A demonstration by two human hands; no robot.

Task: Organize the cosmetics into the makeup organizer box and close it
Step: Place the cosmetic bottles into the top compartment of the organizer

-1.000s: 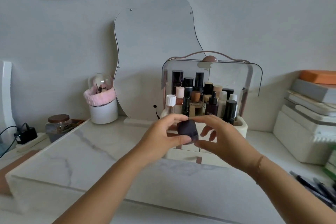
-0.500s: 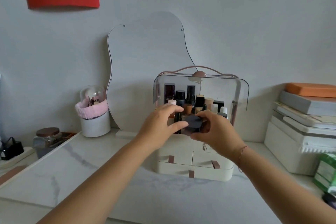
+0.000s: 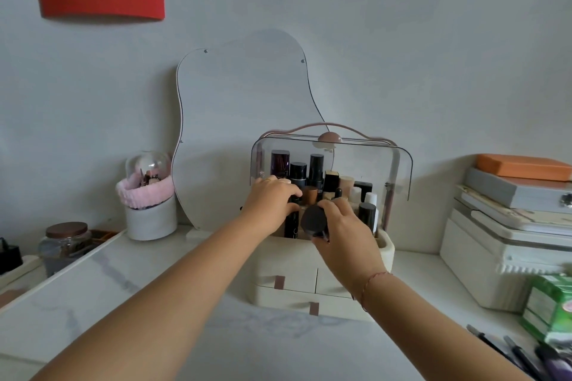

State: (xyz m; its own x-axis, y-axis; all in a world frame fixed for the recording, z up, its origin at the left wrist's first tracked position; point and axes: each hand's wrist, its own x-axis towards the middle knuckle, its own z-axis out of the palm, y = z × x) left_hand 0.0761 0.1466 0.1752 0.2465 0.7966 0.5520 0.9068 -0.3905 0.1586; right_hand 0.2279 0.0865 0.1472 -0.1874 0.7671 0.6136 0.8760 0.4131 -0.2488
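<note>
The cream makeup organizer box (image 3: 288, 280) stands on the marble table, its clear lid (image 3: 399, 170) raised and several bottles (image 3: 315, 170) upright inside. My right hand (image 3: 342, 230) grips a round black compact (image 3: 314, 221) on edge at the box's front opening. My left hand (image 3: 272, 202) reaches into the left of the box, its fingers curled around a dark bottle (image 3: 291, 226) among the others.
A wavy mirror (image 3: 241, 108) leans on the wall behind the box. A white pot with a pink headband (image 3: 148, 207) and a glass jar (image 3: 66, 241) stand left. Stacked boxes (image 3: 510, 226) and a green pack (image 3: 548, 312) are right; pens (image 3: 513, 353) lie at lower right.
Both hands have moved forward from above the table to the box's open top. My left hand let go of the compact and went to the bottles; my right hand keeps it.
</note>
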